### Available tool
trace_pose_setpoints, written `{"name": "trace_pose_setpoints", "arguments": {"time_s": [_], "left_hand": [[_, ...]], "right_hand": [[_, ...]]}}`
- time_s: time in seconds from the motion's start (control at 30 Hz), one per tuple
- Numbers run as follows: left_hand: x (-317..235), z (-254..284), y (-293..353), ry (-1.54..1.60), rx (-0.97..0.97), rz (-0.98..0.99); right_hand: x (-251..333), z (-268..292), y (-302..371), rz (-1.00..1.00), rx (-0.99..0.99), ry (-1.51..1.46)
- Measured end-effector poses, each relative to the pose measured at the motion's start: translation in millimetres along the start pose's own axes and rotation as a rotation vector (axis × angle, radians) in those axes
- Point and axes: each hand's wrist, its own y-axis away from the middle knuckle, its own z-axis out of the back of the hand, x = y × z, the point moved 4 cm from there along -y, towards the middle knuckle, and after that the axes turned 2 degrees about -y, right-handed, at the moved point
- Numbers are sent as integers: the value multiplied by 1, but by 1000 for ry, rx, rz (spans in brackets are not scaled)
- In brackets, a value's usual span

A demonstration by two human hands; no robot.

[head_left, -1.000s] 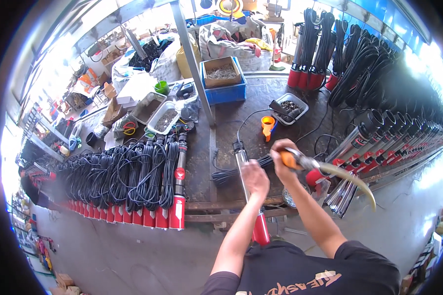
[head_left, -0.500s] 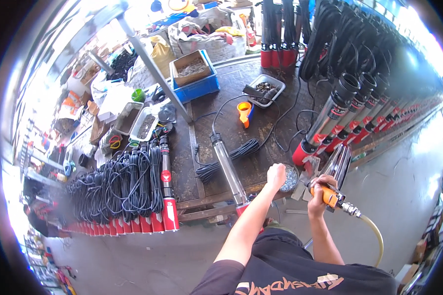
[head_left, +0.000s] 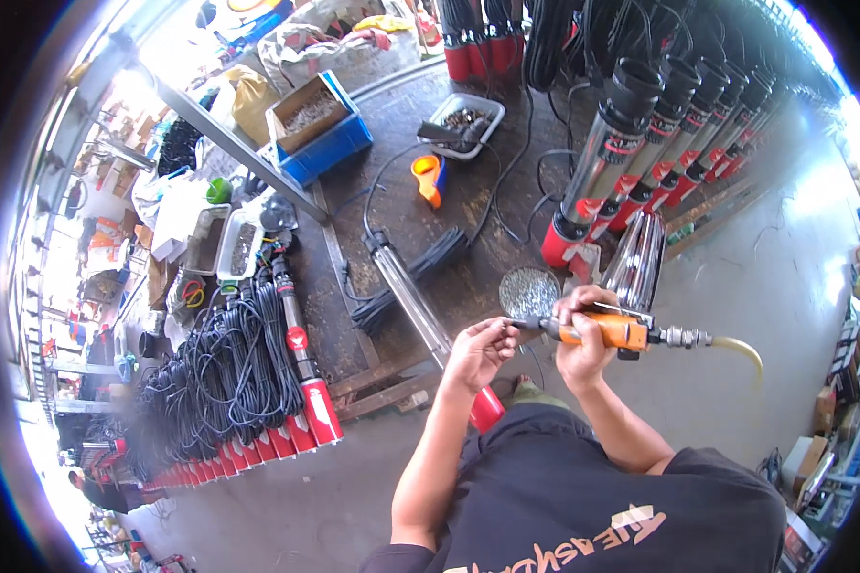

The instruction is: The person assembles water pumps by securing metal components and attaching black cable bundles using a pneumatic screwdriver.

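Note:
My right hand (head_left: 583, 346) is wrapped round an orange air screwdriver (head_left: 616, 330), whose dark bit points left. At the bit's tip, the fingers of my left hand (head_left: 478, 353) are pinched together; whatever they hold is too small to make out. Small silvery pieces (head_left: 529, 289) fill a round dish just beyond the driver. To the left, a clear tube (head_left: 409, 294) with a dark cap and a red end (head_left: 485, 408) slants over the table's near edge, the red end close to my body. A bundled black cable (head_left: 430, 264) lies behind the tube.
Rows of finished-looking tubes (head_left: 602, 162) with red bases stand at the right, and cable-wrapped ones (head_left: 244, 353) at the left. An orange and blue tape dispenser-like object (head_left: 430, 181), a white tray (head_left: 495, 122) and a blue box (head_left: 330, 153) stand farther back. A pale hose (head_left: 741, 351) trails from the driver.
My left hand has come away from the dish and back toward me, to the driver's tip. The driver has swung level and moved left in my right hand. The whole view has shifted.

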Motion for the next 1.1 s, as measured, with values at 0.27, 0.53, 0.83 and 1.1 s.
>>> {"name": "trace_pose_setpoints", "arguments": {"time_s": [0.27,0.53,0.83,1.1], "left_hand": [[-2,8,44,386,89,-132],[5,35,58,405,-64,-183],[8,73,52,414,-222,-55],[7,105,32,568,-512,36]], "right_hand": [[-21,-35,19,-127,171,-73],[-47,-29,35,-198,191,-69],[-81,-29,55,-179,340,17],[-139,-13,70,-215,515,324]]}}
